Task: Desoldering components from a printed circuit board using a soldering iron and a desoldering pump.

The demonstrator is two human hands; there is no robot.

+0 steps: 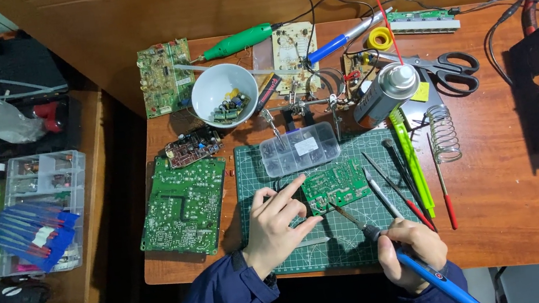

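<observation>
A small green circuit board (pixel 337 185) lies on the green cutting mat (pixel 336 246) in front of me. My left hand (pixel 277 224) steadies its left edge, forefinger stretched toward the board's top corner and thumb at its lower edge. My right hand (pixel 410 250) grips a blue-handled soldering iron (pixel 398 252); the iron's tip rests on the board's lower right part. A thin strip of solder or metal (pixel 313 241) lies on the mat below my left hand.
A clear parts box (pixel 299 148) sits above the board, a white bowl of components (pixel 224 95) further back. A large green board (pixel 183 205) lies left. Screwdrivers, a green brush (pixel 412 161), a coil iron stand (pixel 443 133), a spray can (pixel 385 91) and scissors (pixel 448 68) lie right.
</observation>
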